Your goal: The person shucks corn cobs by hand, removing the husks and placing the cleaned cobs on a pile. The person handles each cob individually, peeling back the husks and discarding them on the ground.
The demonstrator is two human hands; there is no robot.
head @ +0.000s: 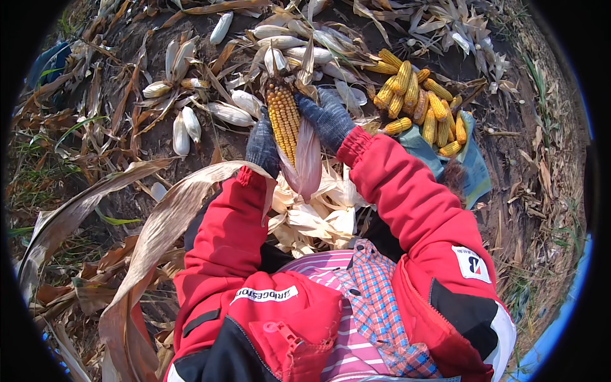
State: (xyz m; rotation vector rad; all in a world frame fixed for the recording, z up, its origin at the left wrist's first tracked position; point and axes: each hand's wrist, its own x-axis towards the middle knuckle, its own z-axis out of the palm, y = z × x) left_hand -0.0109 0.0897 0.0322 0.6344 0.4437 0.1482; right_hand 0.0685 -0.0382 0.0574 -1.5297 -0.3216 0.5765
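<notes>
A yellow ear of corn (285,125) stands between my gloved hands, its kernels bared and dark silk at the far end. Pale pinkish husk leaves (308,162) hang open from its near end. My left hand (263,145), in a grey knit glove, holds the ear's left side; its fingertips are partly hidden. Against the upper right side of the ear and its husk rests my right hand (326,114), in the same kind of glove. Below the ear lies a heap of loose pale husks (317,222) in front of my body.
Husked yellow cobs (410,90) are piled at right, partly on a blue-green sack (472,162). Unhusked ears (310,55) lie beyond my hands, with more ears (181,133) at left. A long dry leaf (162,229) arches over my left sleeve. Dry stalks and leaves litter the soil.
</notes>
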